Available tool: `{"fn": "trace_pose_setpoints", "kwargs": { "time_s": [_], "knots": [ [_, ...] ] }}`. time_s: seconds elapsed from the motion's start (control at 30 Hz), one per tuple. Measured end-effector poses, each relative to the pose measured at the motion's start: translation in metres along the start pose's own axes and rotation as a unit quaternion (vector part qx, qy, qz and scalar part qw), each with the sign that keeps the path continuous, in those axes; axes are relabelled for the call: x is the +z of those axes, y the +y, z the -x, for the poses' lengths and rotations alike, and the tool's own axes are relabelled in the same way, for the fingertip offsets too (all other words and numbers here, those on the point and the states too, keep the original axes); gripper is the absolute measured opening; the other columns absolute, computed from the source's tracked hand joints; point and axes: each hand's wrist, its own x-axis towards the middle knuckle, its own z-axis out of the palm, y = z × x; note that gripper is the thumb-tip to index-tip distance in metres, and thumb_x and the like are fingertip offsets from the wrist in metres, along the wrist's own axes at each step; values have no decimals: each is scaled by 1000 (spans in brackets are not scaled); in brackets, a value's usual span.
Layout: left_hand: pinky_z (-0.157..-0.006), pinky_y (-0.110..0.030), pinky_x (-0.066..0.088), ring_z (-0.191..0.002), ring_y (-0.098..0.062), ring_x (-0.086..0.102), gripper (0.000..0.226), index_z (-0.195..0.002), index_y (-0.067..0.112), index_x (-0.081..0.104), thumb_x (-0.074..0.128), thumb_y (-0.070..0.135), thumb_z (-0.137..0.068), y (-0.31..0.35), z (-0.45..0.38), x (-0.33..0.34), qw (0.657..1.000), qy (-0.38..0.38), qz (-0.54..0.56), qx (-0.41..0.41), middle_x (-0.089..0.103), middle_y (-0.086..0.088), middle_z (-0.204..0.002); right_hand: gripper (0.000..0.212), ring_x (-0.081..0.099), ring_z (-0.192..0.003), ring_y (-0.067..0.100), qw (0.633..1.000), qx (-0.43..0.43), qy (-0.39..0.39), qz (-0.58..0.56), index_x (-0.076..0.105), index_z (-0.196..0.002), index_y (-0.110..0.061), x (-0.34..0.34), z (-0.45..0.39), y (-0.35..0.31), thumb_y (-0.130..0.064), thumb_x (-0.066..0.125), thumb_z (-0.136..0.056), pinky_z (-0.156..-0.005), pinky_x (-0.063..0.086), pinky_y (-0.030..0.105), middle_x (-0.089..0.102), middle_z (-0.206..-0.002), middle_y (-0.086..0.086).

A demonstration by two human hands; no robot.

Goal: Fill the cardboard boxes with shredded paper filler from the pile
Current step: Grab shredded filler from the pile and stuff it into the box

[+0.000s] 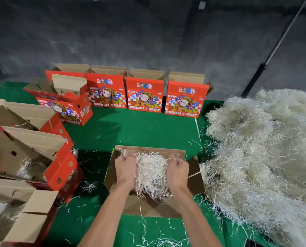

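Observation:
An open cardboard box stands on the green floor right in front of me, flaps spread. A clump of pale shredded paper sits in it, between my hands. My left hand grips the clump's left side with curled fingers. My right hand grips its right side the same way. The big pile of shredded paper spreads over the floor to the right of the box.
Three red "Fresh Fruit" boxes stand open in a row at the back, by a dark wall. More red boxes crowd the left side, some holding filler. Loose paper strands litter the green floor.

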Motion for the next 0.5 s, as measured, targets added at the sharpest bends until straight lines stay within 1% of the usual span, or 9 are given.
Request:
{"fn": "trace_pose_setpoints", "kwargs": {
  "time_s": [0.07,0.13,0.17,0.23,0.33,0.37,0.43,0.47,0.5],
  "knots": [
    [-34,-20,30,-34,-6,36,40,-66,13,52,55,32,-101,-1,9,9,999,-31,18,16,43,11,-42,41,36,-39,8,998,35,13,-48,53,-63,-16,6,3,6,-21,48,-104,-35,28,22,43,-44,-10],
    [-39,-21,35,-36,-6,42,38,-68,13,57,53,30,-101,-3,10,12,998,-61,15,15,49,10,-44,35,42,-40,8,993,68,-5,-101,59,-68,-14,4,-2,8,-13,48,-102,-37,33,21,48,-48,-7],
    [-42,-23,35,-38,-7,40,36,-69,14,53,52,29,-101,-1,7,7,999,-39,-4,4,46,9,-44,32,40,-38,6,995,64,-2,-74,59,-72,-12,-2,-6,6,-17,49,-102,-36,32,21,48,-48,-7],
    [-50,-29,35,-47,-12,40,32,-68,15,47,52,22,-99,-1,-3,0,1000,10,20,-21,46,2,-55,34,33,-34,5,1000,23,12,-7,56,-73,-11,-5,-9,5,-24,50,-103,-34,27,20,44,-43,-8],
    [-55,-28,39,-58,-15,47,28,-72,14,59,50,10,-98,-8,5,11,995,-65,64,-35,53,-4,-68,37,39,-42,9,1000,12,-7,16,63,-82,2,12,0,5,-28,54,-102,-39,33,22,51,-50,-5],
    [-54,-26,40,-59,-13,50,23,-80,12,63,50,11,-99,-6,1,12,995,-59,57,-54,55,-2,-70,36,40,-44,11,1000,8,-15,17,64,-87,5,12,-2,3,-27,54,-101,-40,33,23,52,-53,-2],
    [-53,-22,39,-60,-9,52,16,-98,6,63,51,17,-100,2,-17,-4,995,46,60,-70,56,3,-72,35,34,-40,8,1000,14,9,3,65,-88,0,-1,-12,-2,-30,52,-102,-38,27,23,47,-50,-5],
    [-52,-23,39,-58,-10,50,22,-98,5,62,52,24,-101,1,-23,-4,993,79,68,-59,54,3,-70,36,32,-39,7,1000,12,21,-4,64,-84,-4,-5,-14,-4,-32,51,-102,-37,26,22,46,-47,-8],
    [-48,-24,39,-53,-10,48,29,-89,6,61,52,30,-101,4,-19,-1,998,49,44,-9,51,2,-64,37,32,-39,6,1000,4,21,1,61,-78,-6,-4,-15,-4,-32,52,-102,-38,26,22,46,-46,-9]
  ]
}}
